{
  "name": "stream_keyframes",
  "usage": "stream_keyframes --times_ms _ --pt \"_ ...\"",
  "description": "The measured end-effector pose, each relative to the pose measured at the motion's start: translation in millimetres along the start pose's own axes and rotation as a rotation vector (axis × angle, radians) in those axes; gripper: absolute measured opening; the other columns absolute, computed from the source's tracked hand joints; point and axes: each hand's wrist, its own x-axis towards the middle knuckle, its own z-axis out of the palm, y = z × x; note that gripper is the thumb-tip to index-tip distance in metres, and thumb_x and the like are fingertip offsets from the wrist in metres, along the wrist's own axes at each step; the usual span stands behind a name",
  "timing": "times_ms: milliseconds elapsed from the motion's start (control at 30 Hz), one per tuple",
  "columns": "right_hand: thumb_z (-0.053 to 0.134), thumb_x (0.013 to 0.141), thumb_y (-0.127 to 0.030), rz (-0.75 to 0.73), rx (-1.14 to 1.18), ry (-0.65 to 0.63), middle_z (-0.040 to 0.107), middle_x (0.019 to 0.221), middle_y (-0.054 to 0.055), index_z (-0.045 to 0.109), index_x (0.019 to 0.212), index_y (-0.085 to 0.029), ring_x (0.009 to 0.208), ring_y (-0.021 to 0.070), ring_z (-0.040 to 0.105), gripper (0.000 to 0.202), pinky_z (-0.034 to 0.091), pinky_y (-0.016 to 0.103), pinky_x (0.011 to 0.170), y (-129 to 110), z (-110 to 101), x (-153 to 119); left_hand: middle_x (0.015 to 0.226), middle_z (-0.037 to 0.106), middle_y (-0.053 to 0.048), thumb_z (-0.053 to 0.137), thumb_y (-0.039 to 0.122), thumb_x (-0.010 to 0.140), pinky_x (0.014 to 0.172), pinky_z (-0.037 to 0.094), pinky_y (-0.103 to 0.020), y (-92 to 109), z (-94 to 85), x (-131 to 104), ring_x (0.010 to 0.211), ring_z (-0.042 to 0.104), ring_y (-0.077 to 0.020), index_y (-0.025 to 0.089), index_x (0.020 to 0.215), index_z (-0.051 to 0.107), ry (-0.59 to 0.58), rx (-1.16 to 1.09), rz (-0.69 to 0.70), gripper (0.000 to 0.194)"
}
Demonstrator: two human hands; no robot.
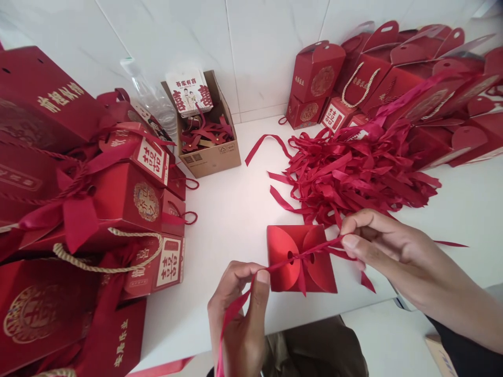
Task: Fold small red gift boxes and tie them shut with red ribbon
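A red gift box (281,235) stands on the white table in front of me, seen from above, its rounded flaps folded together at the top. A dark red ribbon (322,244) runs across it near two round holes, crossed at the middle with a short end hanging down. My left hand (245,309) pinches one end of the ribbon at the box's left, and a long tail drops past my wrist. On the right, my right hand (377,248) pinches the other end between thumb and forefinger. The ribbon is stretched between both hands.
A heap of loose ribbons (353,175) lies just beyond the box. Behind it several red boxes (316,70) line the wall. At the left, decorated boxes with rope handles (121,193) are piled up. A cardboard carton (214,159) holds cards and ribbon pieces, beside a clear plastic bottle (151,97).
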Motion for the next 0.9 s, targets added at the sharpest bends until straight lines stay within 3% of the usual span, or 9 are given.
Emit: stream_keyframes --times_ms 67,200,367,533,667,767,900 --pt "0.065 0.096 -0.059 -0.043 -0.094 0.024 0.059 0.062 -0.004 0.067 0.089 -0.03 0.052 0.0152 0.051 0.03 0.042 0.024 0.044 1 -2 -2 0.076 0.064 0.001 0.072 0.04 0.093 0.069 0.043 -0.024 1 -0.8 -1 0.074 0.06 -0.0154 0.023 0.077 0.069 0.043 0.015 -0.003 0.023" --pt "0.066 0.096 -0.055 -0.166 -0.361 0.191 0.072 0.069 -0.005 0.072 0.096 -0.034 0.047 0.0145 0.052 0.022 0.043 0.027 0.046 8 -3 -6 0.077 0.064 0.002 0.078 0.04 0.088 0.068 0.042 -0.024 -1 -1.9 -1 0.072 0.06 -0.0141 0.023 0.078 0.069 0.077 -0.006 -0.029 0.022" --pt "0.066 0.095 -0.063 -0.306 -0.53 0.359 0.081 0.083 -0.003 0.077 0.094 -0.035 0.066 0.02 0.069 0.03 0.054 0.033 0.067 15 -1 -6 0.075 0.064 0.002 0.075 0.041 0.09 0.067 0.042 -0.023 0 -2.2 -2 0.072 0.059 -0.0139 0.023 0.075 0.067 0.103 -0.023 -0.024 0.024" --pt "0.066 0.096 -0.06 -0.221 -0.45 0.263 0.074 0.067 -0.004 0.078 0.089 -0.033 0.047 0.0162 0.056 0.03 0.048 0.029 0.049 22 2 -4 0.073 0.065 0.0 0.077 0.049 0.087 0.065 0.042 -0.025 -4 -8.6 0 0.074 0.059 -0.0168 0.021 0.072 0.066 0.091 -0.023 -0.123 0.033" --pt "0.065 0.097 -0.056 -0.116 -0.361 0.17 0.076 0.077 -0.001 0.076 0.087 -0.03 0.05 0.0152 0.057 0.03 0.048 0.028 0.047 26 2 -4 0.066 0.06 0.001 0.078 0.046 0.086 0.065 0.046 -0.026 -16 -14.3 10 0.066 0.056 -0.015 0.019 0.071 0.068 -0.006 -0.274 -0.304 0.033" --pt "0.065 0.098 -0.055 -0.066 -0.343 0.065 0.075 0.097 0.006 0.074 0.089 -0.028 0.072 0.0208 0.068 0.03 0.051 0.029 0.051 25 3 -5 0.068 0.06 0.001 0.078 0.039 0.089 0.059 0.051 -0.027 -23 -20.0 17 0.061 0.06 -0.0148 0.018 0.089 0.077 -0.073 -0.514 -0.397 0.021" --pt "0.061 0.097 -0.063 -0.012 -0.344 0.015 0.072 0.108 0.008 0.073 0.104 -0.028 0.072 0.0222 0.068 0.038 0.046 0.03 0.044 24 6 -4 0.081 0.068 -0.002 0.086 0.035 0.083 0.062 0.054 -0.026 -23 -26.6 18 0.068 0.064 -0.0143 0.021 0.115 0.08 -0.134 -0.593 -0.35 0.036"
